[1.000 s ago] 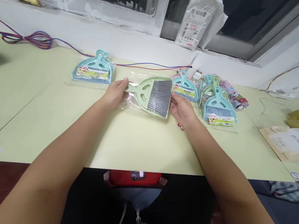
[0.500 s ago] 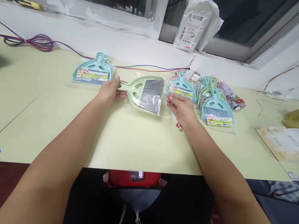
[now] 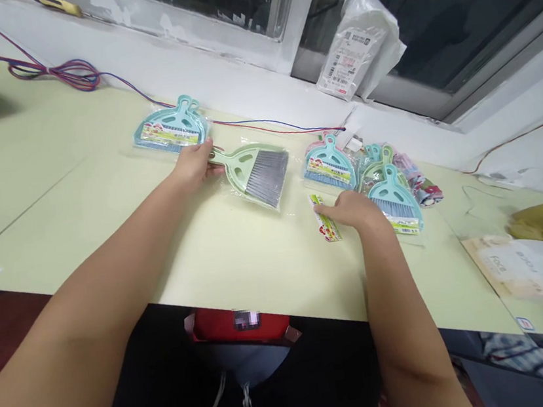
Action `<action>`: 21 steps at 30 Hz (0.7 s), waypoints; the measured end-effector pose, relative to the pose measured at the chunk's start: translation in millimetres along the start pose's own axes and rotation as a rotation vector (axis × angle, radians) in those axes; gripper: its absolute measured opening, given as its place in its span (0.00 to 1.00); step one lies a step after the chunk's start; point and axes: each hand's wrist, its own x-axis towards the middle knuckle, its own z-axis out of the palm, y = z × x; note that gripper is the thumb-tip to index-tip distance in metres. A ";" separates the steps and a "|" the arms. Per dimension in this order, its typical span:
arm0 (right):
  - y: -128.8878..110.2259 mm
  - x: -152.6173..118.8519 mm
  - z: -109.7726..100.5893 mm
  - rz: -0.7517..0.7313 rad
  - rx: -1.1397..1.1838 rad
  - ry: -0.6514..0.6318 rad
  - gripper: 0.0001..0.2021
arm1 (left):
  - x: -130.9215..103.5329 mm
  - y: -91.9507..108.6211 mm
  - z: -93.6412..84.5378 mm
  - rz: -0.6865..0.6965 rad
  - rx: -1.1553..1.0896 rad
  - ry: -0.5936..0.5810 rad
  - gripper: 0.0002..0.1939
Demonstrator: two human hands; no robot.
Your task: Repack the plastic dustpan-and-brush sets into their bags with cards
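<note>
My left hand point(image 3: 196, 165) is closed round the handle of a green dustpan and brush set point(image 3: 262, 173) in a clear bag, held over the table with its grey bristles pointing right. My right hand point(image 3: 351, 210) is at a printed label card point(image 3: 326, 220), a digit pressed on its upper part; the other fingers are curled and mostly hidden. Behind it lies a bagged blue dustpan set point(image 3: 330, 164) with a label. Another blue set point(image 3: 394, 200) lies right of that hand, partly covered by it. Beyond my left hand is a labelled blue set point(image 3: 170, 129).
Red and blue wires point(image 3: 72, 75) run along the wall side of the table point(image 3: 240, 267). A white plastic package point(image 3: 352, 51) leans on the window ledge. Patterned cloth point(image 3: 420, 180) lies behind the right-hand sets, and a paper pouch point(image 3: 521, 265) lies far right.
My right hand has left the open end of the green set's bag and come down to the label card, now more exposed. My left hand has shifted the green set slightly left.
</note>
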 end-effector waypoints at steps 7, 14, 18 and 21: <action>-9.6 -9.0 -3.0 -0.056 -0.110 -0.225 0.19 | 1.8 1.7 -5.1 -0.022 0.074 0.044 0.17; -9.5 -6.1 1.5 -0.030 0.158 -0.208 0.16 | 1.0 1.2 -6.9 -0.049 0.161 0.015 0.20; -6.9 -1.0 9.8 0.034 0.537 -0.181 0.28 | 3.1 -0.1 -7.6 -0.046 0.201 0.013 0.20; -7.9 2.6 13.4 0.000 0.686 -0.118 0.26 | 5.9 -3.1 -12.7 0.018 0.312 0.036 0.20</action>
